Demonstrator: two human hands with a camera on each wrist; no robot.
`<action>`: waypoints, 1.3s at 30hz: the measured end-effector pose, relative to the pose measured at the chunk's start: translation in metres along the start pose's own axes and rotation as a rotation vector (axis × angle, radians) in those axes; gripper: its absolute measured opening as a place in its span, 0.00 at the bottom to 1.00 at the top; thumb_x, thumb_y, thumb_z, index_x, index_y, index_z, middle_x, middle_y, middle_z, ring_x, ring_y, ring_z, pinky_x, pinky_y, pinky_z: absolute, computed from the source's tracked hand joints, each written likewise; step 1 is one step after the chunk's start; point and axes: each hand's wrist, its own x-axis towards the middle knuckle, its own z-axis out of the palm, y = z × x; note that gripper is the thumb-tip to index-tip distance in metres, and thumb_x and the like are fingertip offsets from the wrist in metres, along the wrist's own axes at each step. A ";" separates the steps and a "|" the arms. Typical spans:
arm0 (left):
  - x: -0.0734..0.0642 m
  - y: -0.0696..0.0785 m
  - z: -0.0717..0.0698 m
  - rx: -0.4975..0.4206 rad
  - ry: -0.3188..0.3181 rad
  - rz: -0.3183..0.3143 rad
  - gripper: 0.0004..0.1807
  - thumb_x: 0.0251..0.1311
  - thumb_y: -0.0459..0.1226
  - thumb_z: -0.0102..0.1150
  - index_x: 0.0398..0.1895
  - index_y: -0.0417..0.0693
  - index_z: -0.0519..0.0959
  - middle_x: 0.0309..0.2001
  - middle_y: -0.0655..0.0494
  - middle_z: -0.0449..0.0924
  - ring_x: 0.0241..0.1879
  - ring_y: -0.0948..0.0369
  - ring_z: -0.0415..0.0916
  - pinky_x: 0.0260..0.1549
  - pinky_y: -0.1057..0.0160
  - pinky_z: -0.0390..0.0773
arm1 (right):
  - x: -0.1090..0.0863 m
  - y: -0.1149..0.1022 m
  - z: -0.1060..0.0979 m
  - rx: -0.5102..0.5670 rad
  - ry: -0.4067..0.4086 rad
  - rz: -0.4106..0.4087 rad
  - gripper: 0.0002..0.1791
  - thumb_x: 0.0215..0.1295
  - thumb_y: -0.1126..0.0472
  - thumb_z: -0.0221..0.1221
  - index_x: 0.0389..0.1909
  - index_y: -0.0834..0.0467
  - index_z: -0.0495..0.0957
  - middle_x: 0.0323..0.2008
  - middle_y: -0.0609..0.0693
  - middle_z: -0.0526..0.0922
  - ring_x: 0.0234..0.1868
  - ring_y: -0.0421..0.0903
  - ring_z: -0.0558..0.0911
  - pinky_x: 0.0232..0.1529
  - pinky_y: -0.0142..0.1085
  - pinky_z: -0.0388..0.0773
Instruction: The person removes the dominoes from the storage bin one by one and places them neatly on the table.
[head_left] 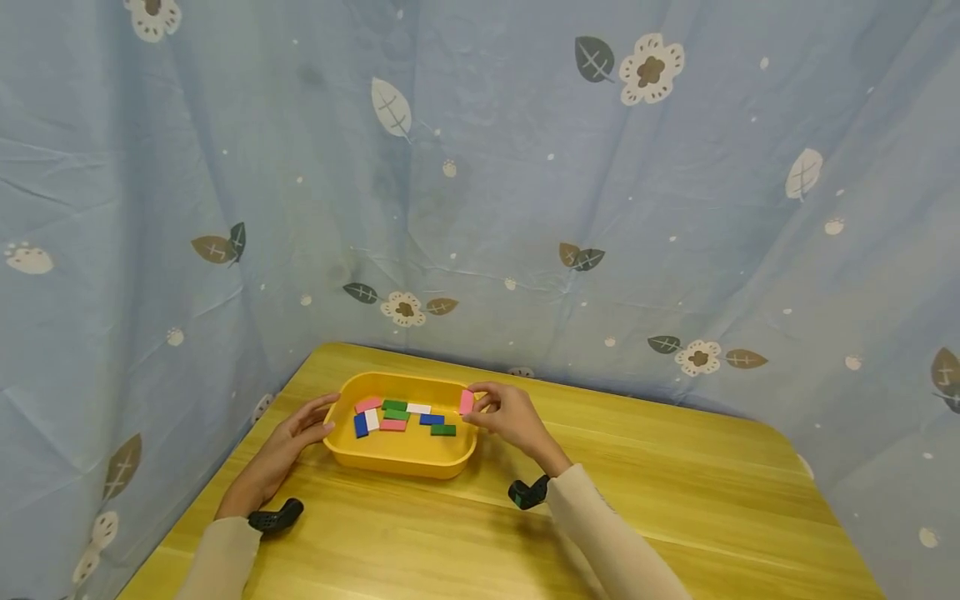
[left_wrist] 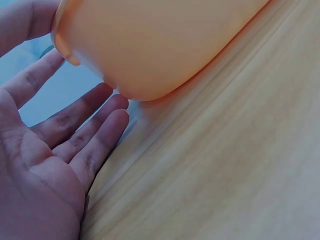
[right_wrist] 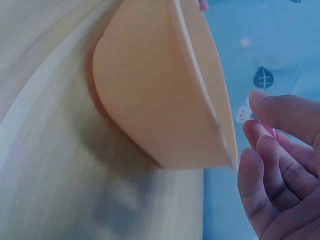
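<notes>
A yellow plastic tub (head_left: 405, 467) stands on the table with several small flat rectangular blocks in it, among them blue (head_left: 361, 426), green (head_left: 395, 405) and white (head_left: 419, 409) ones. My right hand (head_left: 513, 417) pinches a pink block (head_left: 467, 402) between thumb and fingers at the tub's right rim. In the right wrist view only a sliver of that pink block (right_wrist: 270, 130) shows behind the fingers. At the other end, my left hand (head_left: 288, 442) rests its thumb and fingertips against the tub's left rim. The left wrist view has these fingers (left_wrist: 75, 110) extended beside the tub's wall.
The wooden table (head_left: 675, 483) stretches to the right and toward me. A pale blue curtain (head_left: 525, 192) with leaves and flowers hangs behind and along the left. Dark devices (head_left: 276, 517) are strapped at both wrists.
</notes>
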 end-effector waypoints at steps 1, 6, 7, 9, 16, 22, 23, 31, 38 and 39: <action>0.000 0.000 0.000 0.008 0.002 0.000 0.29 0.68 0.48 0.52 0.71 0.67 0.59 0.71 0.53 0.53 0.69 0.51 0.51 0.54 0.69 0.66 | -0.001 0.001 -0.002 -0.005 0.005 0.001 0.28 0.55 0.50 0.68 0.58 0.49 0.76 0.34 0.44 0.84 0.30 0.58 0.82 0.33 0.53 0.80; 0.000 -0.001 0.000 0.017 0.008 -0.001 0.29 0.68 0.48 0.53 0.71 0.67 0.59 0.72 0.53 0.53 0.69 0.51 0.51 0.55 0.67 0.66 | -0.008 0.005 -0.012 -0.022 0.031 -0.004 0.29 0.55 0.48 0.68 0.58 0.49 0.76 0.34 0.43 0.83 0.30 0.58 0.81 0.33 0.53 0.80; 0.000 -0.001 0.000 0.018 0.007 -0.004 0.29 0.68 0.48 0.52 0.71 0.67 0.59 0.72 0.53 0.53 0.69 0.51 0.51 0.55 0.67 0.66 | -0.009 0.006 -0.014 -0.017 0.037 -0.003 0.29 0.55 0.48 0.68 0.58 0.49 0.76 0.34 0.43 0.83 0.29 0.58 0.81 0.33 0.53 0.80; 0.001 -0.001 0.000 0.021 0.009 -0.003 0.30 0.67 0.48 0.53 0.71 0.67 0.59 0.71 0.53 0.53 0.69 0.51 0.51 0.54 0.69 0.66 | -0.011 0.008 -0.017 -0.014 0.044 -0.003 0.29 0.54 0.48 0.69 0.58 0.48 0.76 0.34 0.43 0.83 0.28 0.57 0.81 0.33 0.54 0.79; 0.000 -0.001 -0.001 0.019 0.008 0.004 0.30 0.67 0.48 0.53 0.71 0.67 0.59 0.72 0.53 0.53 0.70 0.51 0.50 0.52 0.74 0.65 | -0.020 0.019 -0.026 -0.022 0.061 -0.002 0.30 0.55 0.48 0.68 0.59 0.49 0.75 0.34 0.43 0.83 0.27 0.55 0.80 0.30 0.50 0.80; 0.000 -0.001 0.000 0.002 -0.001 -0.002 0.30 0.68 0.47 0.52 0.71 0.66 0.59 0.72 0.53 0.52 0.69 0.51 0.50 0.52 0.73 0.65 | -0.027 0.029 -0.034 -0.016 0.091 0.020 0.27 0.54 0.49 0.69 0.56 0.45 0.76 0.35 0.44 0.83 0.30 0.57 0.80 0.29 0.43 0.80; 0.000 -0.001 0.000 -0.001 -0.001 -0.004 0.30 0.68 0.47 0.52 0.71 0.66 0.59 0.72 0.53 0.52 0.69 0.51 0.50 0.52 0.74 0.65 | -0.029 0.031 -0.035 -0.021 0.097 0.023 0.27 0.54 0.49 0.69 0.56 0.45 0.76 0.35 0.45 0.83 0.30 0.55 0.80 0.29 0.42 0.79; -0.001 -0.002 0.000 0.012 0.013 -0.006 0.30 0.67 0.48 0.53 0.71 0.66 0.60 0.72 0.53 0.52 0.70 0.51 0.50 0.51 0.75 0.65 | -0.036 0.047 -0.041 -0.075 0.127 0.068 0.28 0.55 0.50 0.69 0.57 0.47 0.76 0.34 0.43 0.83 0.27 0.46 0.79 0.27 0.38 0.77; 0.000 -0.001 -0.001 0.001 0.002 0.007 0.30 0.68 0.48 0.52 0.71 0.65 0.59 0.72 0.53 0.52 0.70 0.51 0.48 0.50 0.76 0.65 | -0.041 0.067 -0.048 -0.078 0.147 0.130 0.28 0.54 0.53 0.69 0.58 0.50 0.76 0.33 0.44 0.82 0.28 0.50 0.79 0.27 0.39 0.77; 0.000 -0.001 -0.001 -0.002 0.002 0.007 0.30 0.68 0.47 0.52 0.71 0.65 0.59 0.72 0.52 0.52 0.70 0.51 0.48 0.50 0.76 0.65 | -0.042 0.069 -0.049 -0.071 0.150 0.140 0.29 0.54 0.54 0.70 0.58 0.50 0.76 0.33 0.44 0.82 0.28 0.50 0.79 0.27 0.39 0.76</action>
